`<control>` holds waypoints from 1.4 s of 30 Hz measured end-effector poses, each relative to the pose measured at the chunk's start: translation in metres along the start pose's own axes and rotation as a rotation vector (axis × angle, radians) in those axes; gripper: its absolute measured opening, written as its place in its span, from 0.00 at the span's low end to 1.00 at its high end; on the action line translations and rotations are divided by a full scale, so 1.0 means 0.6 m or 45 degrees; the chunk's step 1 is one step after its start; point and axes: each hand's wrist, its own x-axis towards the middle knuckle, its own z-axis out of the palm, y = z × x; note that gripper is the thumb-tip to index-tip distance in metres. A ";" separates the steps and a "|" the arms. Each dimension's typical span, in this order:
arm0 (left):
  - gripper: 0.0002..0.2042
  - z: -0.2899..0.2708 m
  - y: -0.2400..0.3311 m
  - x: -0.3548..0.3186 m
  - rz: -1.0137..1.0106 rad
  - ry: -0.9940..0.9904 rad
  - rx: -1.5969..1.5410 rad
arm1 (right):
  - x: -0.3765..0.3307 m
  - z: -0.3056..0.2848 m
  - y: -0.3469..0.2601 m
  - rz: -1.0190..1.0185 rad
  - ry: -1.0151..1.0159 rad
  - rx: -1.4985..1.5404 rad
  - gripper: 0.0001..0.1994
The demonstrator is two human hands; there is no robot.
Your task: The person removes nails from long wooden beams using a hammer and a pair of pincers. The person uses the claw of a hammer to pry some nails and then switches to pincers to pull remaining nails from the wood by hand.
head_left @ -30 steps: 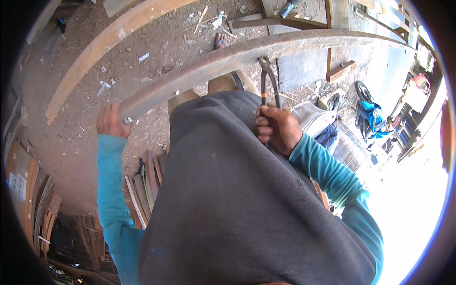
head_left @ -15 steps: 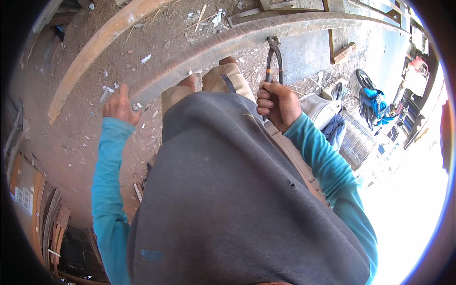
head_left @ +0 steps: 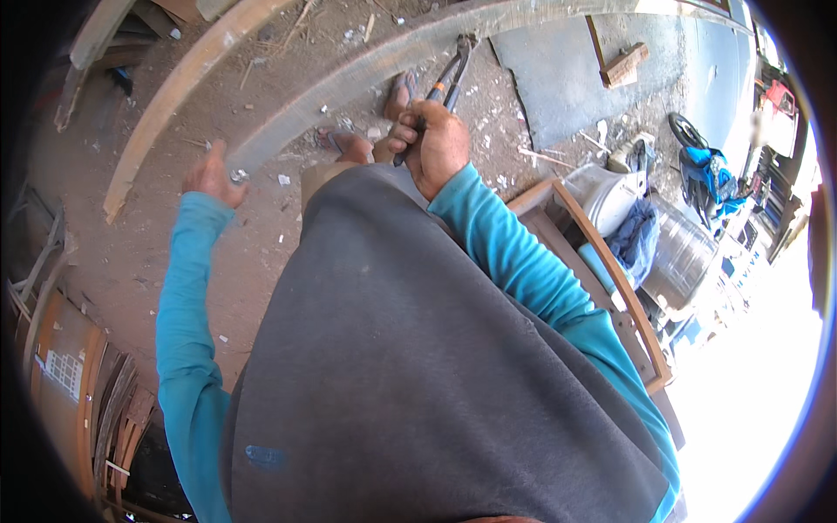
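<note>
A long wooden plank [head_left: 349,83], brownish on its upper edge and greyer on its side, runs from near left to far right. My left hand [head_left: 212,177] is closed around its near left end; a small pale scrap shows by the thumb. My right hand [head_left: 438,148] grips the handles of a pair of pincers [head_left: 449,80], black with orange bands. The pincers' jaws [head_left: 468,42] meet the plank's near side, right of its middle. Whatever they bite on is too small to make out. The handles slant toward me.
Another curved plank [head_left: 166,109] lies farther left. My sandalled feet [head_left: 401,94] stand behind the plank. At right are a grey sheet [head_left: 549,87], a wood block [head_left: 625,65], a wooden frame [head_left: 602,248], a metal drum [head_left: 680,257] and a blue motorbike [head_left: 711,179]. Scraps litter the ground.
My right hand has swung left and forward, tilting the pincers' handles to the left. The plank sits higher in view. My left hand stays at its end. More of the wooden frame shows.
</note>
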 end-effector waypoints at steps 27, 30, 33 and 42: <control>0.39 -0.010 -0.112 0.119 0.457 -0.905 -0.722 | -0.043 -0.010 -0.102 0.219 0.029 -0.591 0.13; 0.36 -0.002 -0.111 0.115 0.508 -0.862 -0.672 | -0.028 0.001 -0.045 0.147 0.160 -0.437 0.12; 0.34 -0.019 -0.096 0.115 0.443 -0.997 -0.729 | -0.026 0.029 -0.013 0.108 0.239 -0.278 0.11; 0.35 -0.013 -0.089 0.137 0.365 -1.070 -0.719 | 0.012 0.038 0.044 -0.051 0.276 -0.160 0.11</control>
